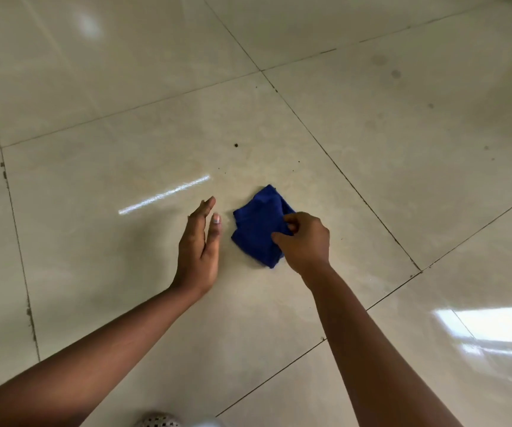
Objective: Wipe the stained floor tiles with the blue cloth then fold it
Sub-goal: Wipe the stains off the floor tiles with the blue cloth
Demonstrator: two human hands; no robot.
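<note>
Lying bunched near the middle of one big glossy floor tile (110, 241), well clear of the grout lines (341, 172) on every side: blue cloth (256, 229). Pinching its right-hand edge with curled fingers, right hand (305, 241), covering part of the cloth. Held just left of the cloth, apart from it, fingers straight and relaxed: left hand (200, 241). Dotting the tile beyond the cloth, small dark specks (235, 145); fainter grey stains (396, 73) far right, blurred. Cut off at the bottom edge, a speckled object (157, 420), unidentifiable.
</note>
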